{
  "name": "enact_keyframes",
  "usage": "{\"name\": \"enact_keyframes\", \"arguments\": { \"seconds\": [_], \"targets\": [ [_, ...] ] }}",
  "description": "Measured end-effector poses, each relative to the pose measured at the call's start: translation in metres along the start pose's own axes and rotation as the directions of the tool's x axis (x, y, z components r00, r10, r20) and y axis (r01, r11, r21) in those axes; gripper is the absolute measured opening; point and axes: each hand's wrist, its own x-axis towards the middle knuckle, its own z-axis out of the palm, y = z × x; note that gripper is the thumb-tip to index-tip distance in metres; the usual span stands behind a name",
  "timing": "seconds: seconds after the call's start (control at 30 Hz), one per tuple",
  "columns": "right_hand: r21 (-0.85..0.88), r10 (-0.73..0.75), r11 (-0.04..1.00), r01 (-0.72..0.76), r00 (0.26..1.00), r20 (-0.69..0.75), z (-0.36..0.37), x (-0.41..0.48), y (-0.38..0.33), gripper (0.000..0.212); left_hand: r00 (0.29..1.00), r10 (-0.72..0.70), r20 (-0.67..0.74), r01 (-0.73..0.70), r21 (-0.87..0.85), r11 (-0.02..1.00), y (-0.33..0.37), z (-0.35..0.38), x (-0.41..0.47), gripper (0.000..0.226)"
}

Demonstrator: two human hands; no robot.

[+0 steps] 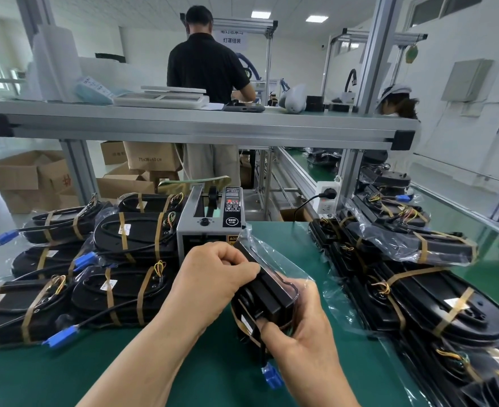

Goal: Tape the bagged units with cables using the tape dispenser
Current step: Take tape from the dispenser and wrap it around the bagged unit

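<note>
Your left hand (213, 277) and right hand (298, 327) both clamp the glossy black bagged unit (267, 295), crinkly clear plastic, held above the green mat (183, 374) just before the boxy grey tape dispenser (210, 221).

Left hand (217, 273) fist-curled; right hand (296, 327) cupped, thumb pressing.

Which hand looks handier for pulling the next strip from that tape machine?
Probably the left hand: it sits right in front of the tape dispenser, while the right hand cradles the bagged unit from below.
</note>
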Motion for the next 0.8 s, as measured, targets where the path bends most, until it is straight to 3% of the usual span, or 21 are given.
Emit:
{"name": "enact_keyframes", "arguments": {
  "seconds": [0.13,0.37,0.53,0.67,0.8],
  "targets": [
    [-0.004,-0.015,1.0,0.015,1.0,-0.004,0.001,0.0,0.003,0.046,0.999,0.016,-0.043,-0.015,0.011,1.0,-0.002,0.003,-0.001,0.044],
    [0.003,-0.039,0.999,0.039,0.999,-0.003,0.003,-0.001,0.002,0.047,0.997,0.053,-0.055,-0.055,-0.02,0.998,-0.016,-0.002,0.011,0.024],
    [0.088,-0.013,0.996,0.015,1.0,-0.019,0.001,0.0,0.001,0.043,0.993,0.107,0.048,-0.11,0.063,0.992,-0.018,-0.004,0.01,0.051],
    [0.121,-0.023,0.992,0.024,1.0,-0.012,0.001,-0.001,0.0,0.043,0.996,0.075,0.047,-0.077,0.03,0.997,-0.015,-0.01,0.018,0.03],
    [0.189,-0.018,0.982,0.017,1.0,0.001,-0.004,-0.001,0.001,0.044,0.998,0.063,-0.013,-0.063,-0.03,0.998,-0.016,-0.012,0.02,0.024]
  ]
}}
